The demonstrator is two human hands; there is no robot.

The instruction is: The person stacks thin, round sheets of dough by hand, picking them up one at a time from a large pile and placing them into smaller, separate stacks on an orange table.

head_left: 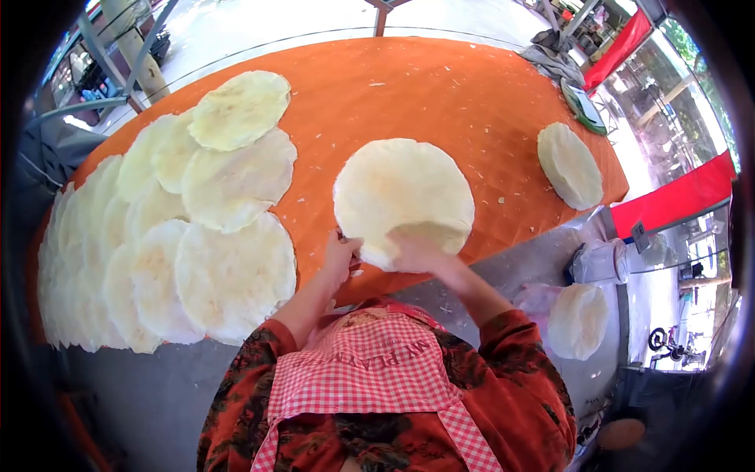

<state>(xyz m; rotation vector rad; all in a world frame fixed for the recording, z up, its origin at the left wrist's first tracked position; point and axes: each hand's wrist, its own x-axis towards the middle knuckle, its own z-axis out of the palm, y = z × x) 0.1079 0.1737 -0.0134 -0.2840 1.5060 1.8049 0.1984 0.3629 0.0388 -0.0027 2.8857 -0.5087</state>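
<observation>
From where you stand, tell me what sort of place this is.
Probably a small, open-sided food workshop: thin round flatbreads overlap on a big orange table, the person wears a checked apron, and bright daylight shows beyond.

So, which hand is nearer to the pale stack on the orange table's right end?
Right. The right hand, on the middle round sheet, is left of the stack; the left hand, at that sheet's edge, is farther left.

Open-sided food workshop or stall, cannot tell which, many overlapping flatbreads [236, 267] on a big orange table [330, 86], a gingham apron [366, 374], gray floor [181, 393], metal posts [151, 51], red cloth [668, 197] along the edge, sunlit ground [259, 20], greenery [683, 43] and a bike [670, 344] outside.
</observation>
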